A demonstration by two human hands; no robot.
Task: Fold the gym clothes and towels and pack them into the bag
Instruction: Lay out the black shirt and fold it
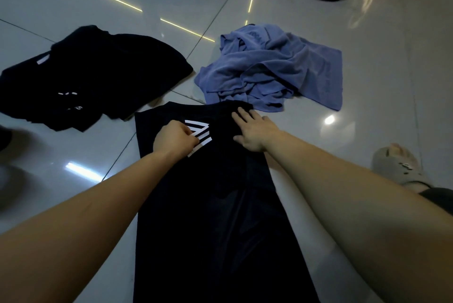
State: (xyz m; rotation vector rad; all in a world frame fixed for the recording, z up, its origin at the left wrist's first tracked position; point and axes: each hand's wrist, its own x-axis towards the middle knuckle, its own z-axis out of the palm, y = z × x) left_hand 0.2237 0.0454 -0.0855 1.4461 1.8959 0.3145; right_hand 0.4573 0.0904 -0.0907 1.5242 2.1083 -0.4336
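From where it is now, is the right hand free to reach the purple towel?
Probably yes: the right hand lies flat and open on the dark garment, and the crumpled purple towel sits just beyond its fingertips, nothing between.

**Where everything's sitting on the floor**

Shirt point(208, 204) lies right in front of me on the floor point(367, 32), both my hands on its far end. Another shirt point(93, 77) is off to the far left, towel point(272, 67) heaped just beyond on the right, touching my shirt's far edge.
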